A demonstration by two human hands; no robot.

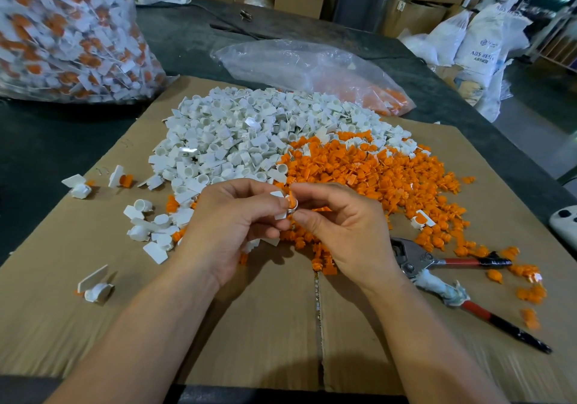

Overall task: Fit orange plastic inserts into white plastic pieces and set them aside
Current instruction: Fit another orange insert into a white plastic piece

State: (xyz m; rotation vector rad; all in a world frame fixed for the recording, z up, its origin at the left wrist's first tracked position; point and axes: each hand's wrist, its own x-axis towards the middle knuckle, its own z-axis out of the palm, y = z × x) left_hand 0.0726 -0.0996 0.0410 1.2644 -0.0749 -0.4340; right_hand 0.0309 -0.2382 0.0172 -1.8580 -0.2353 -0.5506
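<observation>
Left hand (237, 216) + right hand (340, 225) pinch white piece (280, 215) | orange insert (291, 200) mostly hidden

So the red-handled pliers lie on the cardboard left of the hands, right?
Not quite. The pliers lie on the right, beyond the right hand and away from the left hand, as the head view shows. They are red-handled, and they do lie on the cardboard.

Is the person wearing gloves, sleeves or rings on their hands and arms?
No. The left hand and right hand are bare: no gloves, rings or watch show. The left arm and right arm are bare too, with no sleeve in view.
</observation>
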